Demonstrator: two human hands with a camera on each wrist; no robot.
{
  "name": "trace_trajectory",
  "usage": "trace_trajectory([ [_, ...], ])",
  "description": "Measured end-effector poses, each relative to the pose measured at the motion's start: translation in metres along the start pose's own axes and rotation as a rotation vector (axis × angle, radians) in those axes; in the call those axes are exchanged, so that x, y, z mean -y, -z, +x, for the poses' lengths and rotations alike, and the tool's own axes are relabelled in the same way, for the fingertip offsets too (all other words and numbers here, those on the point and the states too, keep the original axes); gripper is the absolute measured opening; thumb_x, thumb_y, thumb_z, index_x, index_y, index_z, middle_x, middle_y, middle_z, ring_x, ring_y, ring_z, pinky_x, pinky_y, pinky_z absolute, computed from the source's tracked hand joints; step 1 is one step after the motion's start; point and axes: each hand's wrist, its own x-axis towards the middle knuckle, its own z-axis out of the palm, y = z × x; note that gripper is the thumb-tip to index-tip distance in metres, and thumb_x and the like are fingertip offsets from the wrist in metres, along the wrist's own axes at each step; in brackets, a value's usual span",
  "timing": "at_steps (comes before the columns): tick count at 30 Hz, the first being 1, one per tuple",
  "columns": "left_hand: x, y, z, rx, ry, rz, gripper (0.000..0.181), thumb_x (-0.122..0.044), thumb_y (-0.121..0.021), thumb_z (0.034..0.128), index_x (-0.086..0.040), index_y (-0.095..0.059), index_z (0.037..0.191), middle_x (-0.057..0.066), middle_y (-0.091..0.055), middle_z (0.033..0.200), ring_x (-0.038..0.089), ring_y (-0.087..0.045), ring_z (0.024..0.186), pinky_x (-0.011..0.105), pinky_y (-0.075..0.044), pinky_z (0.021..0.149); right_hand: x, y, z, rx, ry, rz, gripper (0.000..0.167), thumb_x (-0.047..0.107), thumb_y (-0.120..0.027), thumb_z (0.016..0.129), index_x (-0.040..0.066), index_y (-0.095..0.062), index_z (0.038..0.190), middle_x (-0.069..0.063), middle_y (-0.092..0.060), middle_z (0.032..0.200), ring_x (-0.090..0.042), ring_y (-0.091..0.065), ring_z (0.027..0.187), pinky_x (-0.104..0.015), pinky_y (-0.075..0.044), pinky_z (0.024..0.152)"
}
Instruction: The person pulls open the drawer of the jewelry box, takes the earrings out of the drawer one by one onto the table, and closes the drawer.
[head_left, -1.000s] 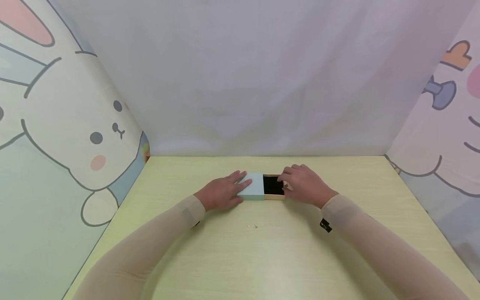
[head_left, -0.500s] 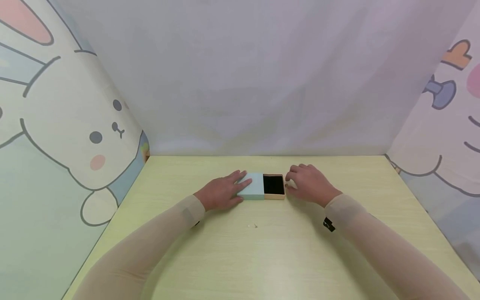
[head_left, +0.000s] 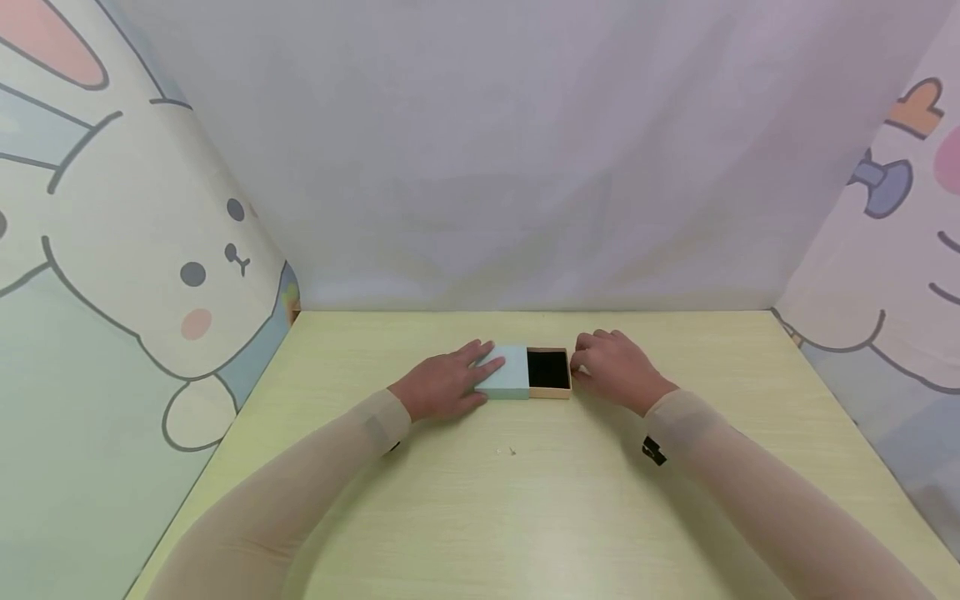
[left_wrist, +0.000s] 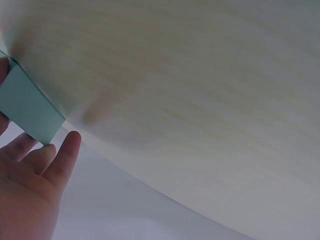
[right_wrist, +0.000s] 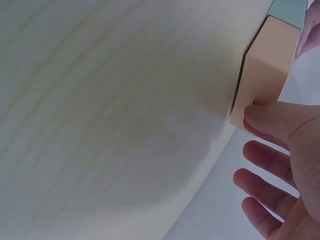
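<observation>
A small drawer box lies flat on the table, its pale blue sleeve (head_left: 510, 367) on the left and its peach-edged drawer (head_left: 549, 393) pulled partway out to the right. The drawer's inside looks black. My left hand (head_left: 442, 385) holds the sleeve's left end, one finger on top and the thumb at the near side. At the drawer's right end, my right hand (head_left: 615, 368) has its thumb and forefinger pinched together at the end wall. In the right wrist view the thumb covers a short dark slit or tab on the drawer's peach side (right_wrist: 267, 62); the other fingers are loosely bent.
Tiny specks (head_left: 512, 451) lie on the pale wooden table (head_left: 480, 517) nearer to me. A plain light curtain (head_left: 465, 167) rises behind the far edge. Cartoon-printed panels (head_left: 187, 250) stand on both sides.
My right hand has drawn back from over the drawer's right edge to its outer end, and its fingertips have come closer together. The left hand and the box stay nearly in place.
</observation>
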Motion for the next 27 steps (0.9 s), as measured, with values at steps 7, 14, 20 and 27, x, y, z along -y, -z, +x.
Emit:
trace_trajectory([
  [7,-0.0017,0.0022,-0.0005,-0.001,0.001,0.0,0.075,-0.046,-0.063,0.1221,-0.022,-0.036,0.188,0.014,-0.033,0.197,0.039,-0.036,0.183,0.054,-0.065,0.123,-0.0005,-0.0029,0.0,-0.018,0.021,-0.015,0.015,0.01,-0.097,0.096,0.021,-0.089,0.089,0.001,-0.075,0.094,-0.022,-0.065,0.084,-0.04,-0.054,0.078],
  [14,-0.0006,0.0002,-0.0002,-0.005,0.004,0.02,0.075,-0.046,-0.064,0.1218,-0.023,-0.037,0.188,0.013,-0.035,0.196,0.038,-0.038,0.182,0.053,-0.064,0.125,0.0008,-0.0025,0.0003,-0.023,0.011,0.0,0.014,0.009,-0.097,0.096,0.02,-0.09,0.09,0.0,-0.076,0.095,-0.023,-0.067,0.086,-0.042,-0.056,0.079],
  [20,-0.0007,0.0006,0.0006,0.006,0.007,0.015,0.075,-0.047,-0.064,0.1218,-0.024,-0.036,0.188,0.012,-0.033,0.197,0.037,-0.036,0.183,0.053,-0.063,0.125,0.0003,-0.0042,0.0012,-0.006,-0.008,0.007,0.014,0.009,-0.096,0.097,0.02,-0.089,0.09,0.0,-0.076,0.096,-0.023,-0.067,0.087,-0.044,-0.058,0.082],
  [27,-0.0008,0.0009,0.001,0.012,0.011,0.009,0.076,-0.046,-0.064,0.1219,-0.023,-0.035,0.188,0.012,-0.032,0.198,0.038,-0.036,0.183,0.054,-0.062,0.126,0.0008,-0.0048,0.0015,0.001,-0.014,0.024,0.015,0.008,-0.095,0.097,0.02,-0.089,0.09,0.0,-0.076,0.097,-0.023,-0.066,0.087,-0.044,-0.058,0.083],
])
